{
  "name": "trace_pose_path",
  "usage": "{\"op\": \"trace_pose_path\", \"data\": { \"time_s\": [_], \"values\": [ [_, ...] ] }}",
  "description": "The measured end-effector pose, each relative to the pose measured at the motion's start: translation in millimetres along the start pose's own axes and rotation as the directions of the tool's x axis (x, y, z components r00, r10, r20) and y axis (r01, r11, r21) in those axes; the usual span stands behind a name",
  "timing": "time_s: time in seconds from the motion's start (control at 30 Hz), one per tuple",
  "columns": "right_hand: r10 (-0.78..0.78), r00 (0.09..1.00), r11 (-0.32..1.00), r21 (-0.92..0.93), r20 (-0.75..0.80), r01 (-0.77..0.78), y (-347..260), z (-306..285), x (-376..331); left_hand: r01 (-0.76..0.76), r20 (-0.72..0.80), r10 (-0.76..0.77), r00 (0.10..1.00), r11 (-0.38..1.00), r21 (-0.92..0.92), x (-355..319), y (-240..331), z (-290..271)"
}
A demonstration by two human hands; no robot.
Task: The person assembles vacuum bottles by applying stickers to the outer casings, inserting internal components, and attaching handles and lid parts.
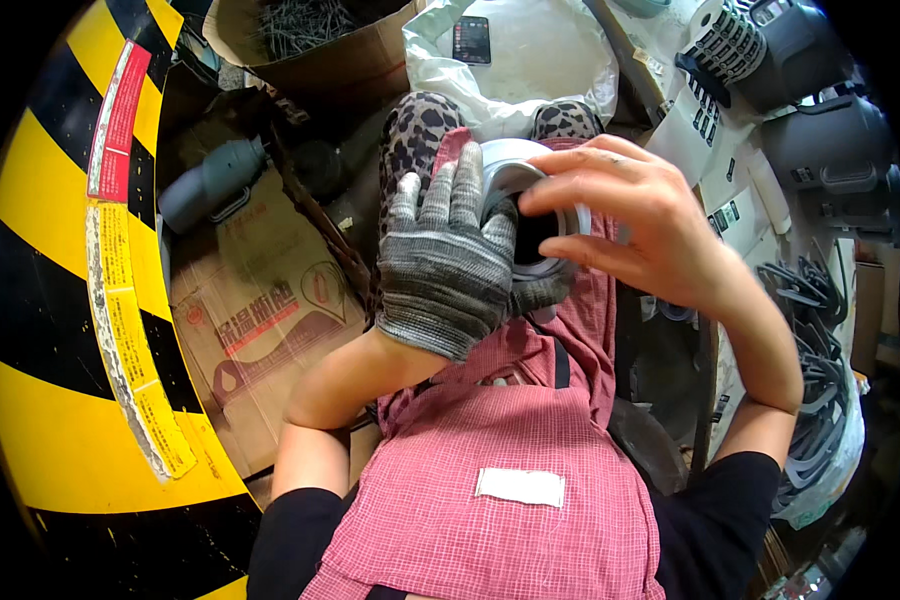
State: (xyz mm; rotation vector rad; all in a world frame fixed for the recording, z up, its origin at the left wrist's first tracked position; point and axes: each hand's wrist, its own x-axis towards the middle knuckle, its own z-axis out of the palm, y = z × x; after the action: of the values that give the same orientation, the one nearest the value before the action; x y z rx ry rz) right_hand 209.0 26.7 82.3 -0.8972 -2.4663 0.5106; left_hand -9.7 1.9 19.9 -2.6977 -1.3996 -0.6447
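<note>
Between my knees stands a pale grey round vessel [507,153], its dark mouth turned up toward me. It looks like the body of an insulated jug. My left hand [450,260], in a striped grey knit glove, wraps round its near left side, fingers stretched along the wall. My bare right hand [630,205] curves over the mouth from the right. Its thumb and fingers reach the rim and partly hide it; whether they pinch a separate ring there I cannot make out. A red-pink checked apron [500,430] covers my lap.
A yellow-and-black striped guard [40,400] rises at left beside flattened cardboard [260,300] with a grey-blue jug [213,183]. A phone [471,40] lies ahead on plastic near a box of metal pieces [370,50]. At right are grey jugs [830,140], a label roll [725,45] and grey handles [815,390].
</note>
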Motion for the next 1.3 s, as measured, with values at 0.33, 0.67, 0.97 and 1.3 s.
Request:
{"op": "trace_pose_path", "data": {
  "time_s": [0.33,0.67,0.97,1.3],
  "values": [
    [0.027,0.935,0.99,-0.136,0.353,0.023,7,-16,17,-0.121,0.009,0.12,0.993,0.989,0.085,13,0,8],
    [0.031,0.958,0.97,-0.241,0.286,0.041,7,-10,5,-0.15,0.064,0.169,0.984,0.962,-0.229,25,-1,6],
    [-0.006,0.99,0.965,0.259,-0.141,0.043,14,29,-46,0.288,0.235,-0.187,0.954,0.345,-0.893,10,19,16],
    [0.305,0.507,0.43,-0.358,-0.806,-0.828,119,-6,-264,0.059,0.008,-0.098,0.995,0.53,-0.846,67,-136,-59]
  ]
}}
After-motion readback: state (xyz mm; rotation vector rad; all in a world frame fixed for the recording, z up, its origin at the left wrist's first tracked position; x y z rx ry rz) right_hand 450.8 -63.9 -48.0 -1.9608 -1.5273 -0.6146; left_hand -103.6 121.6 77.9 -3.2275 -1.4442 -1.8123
